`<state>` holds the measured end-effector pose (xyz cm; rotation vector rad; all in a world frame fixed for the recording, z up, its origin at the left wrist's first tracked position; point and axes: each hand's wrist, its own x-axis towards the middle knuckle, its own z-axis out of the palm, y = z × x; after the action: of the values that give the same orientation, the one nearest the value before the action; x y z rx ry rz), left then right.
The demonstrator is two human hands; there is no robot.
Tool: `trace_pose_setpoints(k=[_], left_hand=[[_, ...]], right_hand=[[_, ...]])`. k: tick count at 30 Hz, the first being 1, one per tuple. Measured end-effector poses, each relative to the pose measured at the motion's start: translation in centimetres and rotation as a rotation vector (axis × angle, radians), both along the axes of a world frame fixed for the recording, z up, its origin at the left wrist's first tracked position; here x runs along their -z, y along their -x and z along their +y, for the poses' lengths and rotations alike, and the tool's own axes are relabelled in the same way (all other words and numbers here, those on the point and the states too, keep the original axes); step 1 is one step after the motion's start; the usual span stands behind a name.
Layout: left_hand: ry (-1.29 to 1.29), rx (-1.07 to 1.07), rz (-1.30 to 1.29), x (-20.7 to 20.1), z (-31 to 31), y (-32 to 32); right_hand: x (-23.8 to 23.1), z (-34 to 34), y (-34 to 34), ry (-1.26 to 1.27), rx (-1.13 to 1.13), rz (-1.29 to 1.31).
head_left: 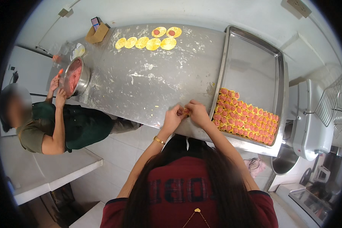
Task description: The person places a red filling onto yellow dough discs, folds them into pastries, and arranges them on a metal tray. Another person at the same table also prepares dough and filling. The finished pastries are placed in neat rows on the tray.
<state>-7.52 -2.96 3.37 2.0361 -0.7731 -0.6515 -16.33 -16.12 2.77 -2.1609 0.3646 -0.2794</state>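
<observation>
Over the front edge of the steel table (114, 87), my left hand (172, 118) and my right hand (197, 113) meet with fingertips closed around a small dumpling (186, 111). Its yellow wrapper shows between them; the fingers cover most of the rest. To the right, a deep metal tray (223, 60) holds rows of open-topped dumplings (247, 119), pink filling ringed by yellow wrapper. Several round yellow wrappers (153, 44) lie flat at the table's far side. Two more behind them carry a dab of pink filling (171, 33).
On the left a co-worker (79, 125) in a dark apron holds an orange-handled tool (60, 71) by a steel bowl (84, 81) of pink filling. A cardboard box (96, 34) with a phone stands at the back left. A sink (285, 159) lies right of the tray.
</observation>
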Motion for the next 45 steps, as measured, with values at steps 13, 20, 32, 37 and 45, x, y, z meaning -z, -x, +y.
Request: trace_pose_setpoints(k=[13, 20, 32, 37, 45], left_hand=[[0.031, -0.028, 0.005, 0.2, 0.2, 0.1], [0.01, -0.024, 0.014, 0.1, 0.0, 0.0], [0.033, -0.02, -0.074, -0.2, 0.0, -0.1], [0.047, -0.001, 0.018, -0.1, 0.5, -0.8], [0.064, -0.049, 0.112, 1.7, 2.2, -1.0]], right_hand=[[0.2, 0.1, 0.0, -0.009, -0.042, -0.004], [-0.1, 0.0, 0.2, 0.107, -0.022, 0.03], [0.1, -0.1, 0.2, 0.081, -0.036, 0.057], [0.2, 0.3, 0.1, 0.119, -0.026, 0.006], [-1.4, -0.9, 0.8, 0.049, 0.065, 0.002]])
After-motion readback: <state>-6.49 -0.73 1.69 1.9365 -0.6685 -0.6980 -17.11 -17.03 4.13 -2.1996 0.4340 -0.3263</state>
